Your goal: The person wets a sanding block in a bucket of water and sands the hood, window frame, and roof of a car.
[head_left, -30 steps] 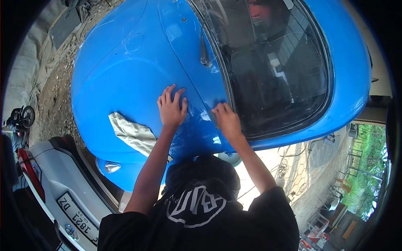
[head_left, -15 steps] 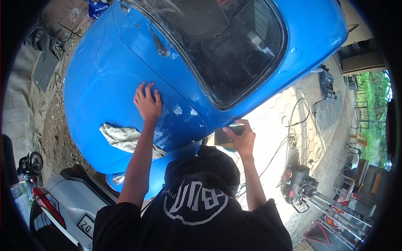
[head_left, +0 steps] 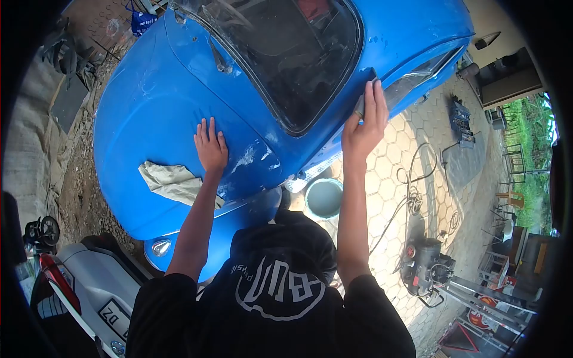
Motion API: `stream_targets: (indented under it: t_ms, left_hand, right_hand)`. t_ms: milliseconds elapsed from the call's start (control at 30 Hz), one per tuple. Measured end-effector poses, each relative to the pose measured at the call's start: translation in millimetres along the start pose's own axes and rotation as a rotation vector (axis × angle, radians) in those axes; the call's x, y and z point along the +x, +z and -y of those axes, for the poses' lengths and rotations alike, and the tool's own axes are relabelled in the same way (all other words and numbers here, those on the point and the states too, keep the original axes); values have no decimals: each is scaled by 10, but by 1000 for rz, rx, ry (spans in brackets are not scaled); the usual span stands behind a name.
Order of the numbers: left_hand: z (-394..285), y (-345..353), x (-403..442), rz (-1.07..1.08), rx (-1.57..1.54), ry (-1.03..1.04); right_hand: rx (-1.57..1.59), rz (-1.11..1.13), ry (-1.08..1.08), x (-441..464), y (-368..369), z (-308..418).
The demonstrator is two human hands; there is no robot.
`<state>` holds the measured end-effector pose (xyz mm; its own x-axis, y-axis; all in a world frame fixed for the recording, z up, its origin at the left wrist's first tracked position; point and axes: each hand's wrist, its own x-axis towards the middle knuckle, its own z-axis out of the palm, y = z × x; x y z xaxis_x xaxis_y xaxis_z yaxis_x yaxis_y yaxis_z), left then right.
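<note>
A blue car [head_left: 143,125] with scuffed paint fills the upper middle of the head view. My left hand [head_left: 211,146] lies flat on its front lid, fingers stretched out and holding nothing. A pale, crumpled cloth [head_left: 170,182] lies on the paint beside my left forearm. My right hand [head_left: 368,128] is raised at the pillar beside the windshield [head_left: 286,65]. Between its thumb and straight fingers is a dark, thin piece of sandpaper [head_left: 359,107], mostly hidden by the hand. Worn, pale patches [head_left: 248,156] mark the paint to the right of my left hand.
A round bucket of greyish water [head_left: 324,198] stands on the paving below the car. A black machine [head_left: 425,268] and a looped cable [head_left: 412,179] are at the right. A toolbox [head_left: 461,122] sits farther back. A silver vehicle [head_left: 104,292] is close at the lower left.
My right hand has gone up and forward with the sandpaper, from over the bucket to the windshield pillar. The bucket now shows. My left hand stays on the lid, its fingers straighter.
</note>
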<state>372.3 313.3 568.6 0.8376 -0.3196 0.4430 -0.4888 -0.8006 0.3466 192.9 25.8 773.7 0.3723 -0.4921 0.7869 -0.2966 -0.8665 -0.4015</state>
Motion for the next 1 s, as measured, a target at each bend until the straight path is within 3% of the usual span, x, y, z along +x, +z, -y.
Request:
stream_targets:
  t_ms: [33,167,267,467,600,700,900,1000]
  left_hand:
    - [-10,-9,-64,0,1,5]
    - [-90,-131,-229,26,-24,2]
    - [-109,-135,-387,31,-17,-7]
    - [-141,-152,-398,21,-31,-11]
    - [-187,-186,-355,5,-32,-18]
    - [-188,-159,-364,1,-24,-24]
    - [-176,-191,-382,20,-33,-29]
    - [-169,-188,-383,27,-37,-36]
  right_hand:
    - [-33,115,-51,-167,147,-42]
    - [-128,442,161,-1292,389,98]
    - [-171,523,162,-1756,378,109]
    - [-200,333,142,-331,294,123]
    - [-118,339,169,-730,347,200]
    - [-142,515,176,-1477,397,255]
    - [-37,422,330,-1007,412,366]
    - [-127,483,231,-1168,350,229]
